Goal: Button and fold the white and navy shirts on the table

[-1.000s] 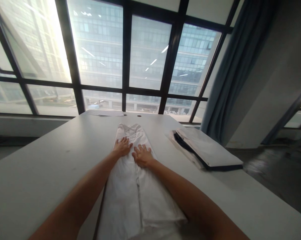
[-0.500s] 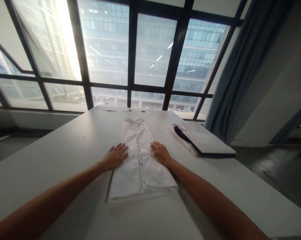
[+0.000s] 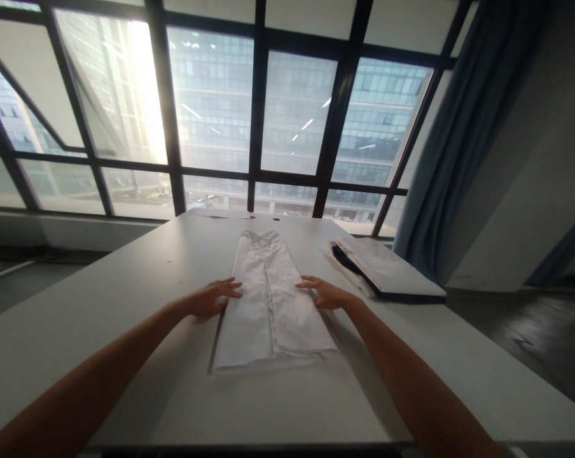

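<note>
Tall dark-framed windows (image 3: 268, 114) behind, office blocks beyond the glass, a blue-grey curtain (image 3: 464, 127) down the right side, and a long white table (image 3: 101, 305) running toward the sill.

Lying lengthwise down the middle of the table: a white shirt (image 3: 268, 305), collar at the far end, sides folded inward to meet along a centre line, forming a long narrow strip. Looks flat and fairly even, with a slight step at the near hem where the layers overlap.

Left hand (image 3: 210, 298) at the left edge of the strip, fingers spread wide, flat or slightly raised, gripping nothing. Right hand (image 3: 326, 294) at the right edge, likewise spread and empty, fingertips on or just above the cloth; contact hard to judge from this angle.

Judging by the lie of the cloth: lengthwise folding done, strip smoothed; crosswise folding into a compact packet apparently not yet done, full length still laid out.

Further right, apart from the shirt: a stack of folded clothes (image 3: 387, 270), white with a dark layer showing at the edge. Near the far end, a sheet of paper (image 3: 223, 215). No boxes, bins or other containers in view.
</note>
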The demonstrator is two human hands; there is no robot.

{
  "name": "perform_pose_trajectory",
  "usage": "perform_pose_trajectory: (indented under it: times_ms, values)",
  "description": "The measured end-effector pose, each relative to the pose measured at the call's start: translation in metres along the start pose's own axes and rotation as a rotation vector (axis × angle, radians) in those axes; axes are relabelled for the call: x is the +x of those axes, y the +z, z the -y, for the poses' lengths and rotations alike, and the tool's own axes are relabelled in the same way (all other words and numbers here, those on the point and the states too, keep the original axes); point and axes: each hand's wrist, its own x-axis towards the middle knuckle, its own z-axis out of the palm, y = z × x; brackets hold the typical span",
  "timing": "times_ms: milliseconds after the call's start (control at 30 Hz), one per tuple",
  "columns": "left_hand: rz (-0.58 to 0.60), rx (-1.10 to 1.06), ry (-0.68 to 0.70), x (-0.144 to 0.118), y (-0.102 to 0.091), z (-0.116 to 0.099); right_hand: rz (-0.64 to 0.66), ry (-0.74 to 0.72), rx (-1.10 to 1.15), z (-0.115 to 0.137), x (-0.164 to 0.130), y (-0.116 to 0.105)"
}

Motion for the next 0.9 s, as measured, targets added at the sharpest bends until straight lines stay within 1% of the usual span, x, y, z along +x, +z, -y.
perform_pose_trajectory:
  times_ms: [100,167,233,300,400,433,500,567,600,667,700,733,800,867,900]
  values:
    - [0.035,-0.014,0.041,-0.001,-0.004,-0.010,0.074,-0.009,0.087,0.017,-0.003,-0.009]
    - [0.035,-0.069,0.070,-0.001,-0.009,-0.018,0.078,-0.039,0.152,0.031,-0.006,-0.018]
    - [0.007,-0.154,0.088,-0.002,-0.019,-0.030,0.062,-0.095,0.238,0.045,-0.011,-0.030]
    - [0.009,-0.278,0.092,-0.004,-0.034,-0.047,0.046,-0.100,0.316,0.060,-0.020,-0.043]
    - [0.063,-0.479,0.077,-0.013,-0.064,-0.071,-0.020,-0.042,0.405,0.081,-0.035,-0.064]
    - [0.049,-0.541,0.061,-0.016,-0.074,-0.077,-0.044,-0.048,0.453,0.087,-0.039,-0.071]
    - [-0.028,-0.674,0.024,-0.020,-0.093,-0.083,-0.084,-0.080,0.572,0.096,-0.043,-0.085]
    - [-0.123,-0.819,-0.015,-0.016,-0.106,-0.080,-0.122,-0.067,0.660,0.100,-0.038,-0.096]
    - [-0.162,-0.882,-0.039,-0.012,-0.109,-0.076,-0.152,-0.043,0.683,0.100,-0.032,-0.100]
    - [-0.220,-0.963,-0.115,0.001,-0.109,-0.062,-0.200,0.014,0.718,0.093,-0.012,-0.102]
    - [-0.220,-0.981,-0.169,0.008,-0.105,-0.053,-0.203,0.059,0.732,0.087,-0.001,-0.100]
    - [-0.192,-0.983,-0.237,0.014,-0.099,-0.043,-0.186,0.127,0.736,0.080,0.011,-0.094]
    - [-0.068,-0.928,-0.420,0.023,-0.081,-0.024,-0.102,0.327,0.687,0.064,0.033,-0.077]
    - [0.041,-0.812,-0.634,0.029,-0.062,-0.007,-0.006,0.537,0.573,0.048,0.050,-0.055]
    - [0.062,-0.754,-0.724,0.032,-0.054,0.001,0.018,0.609,0.522,0.041,0.057,-0.044]
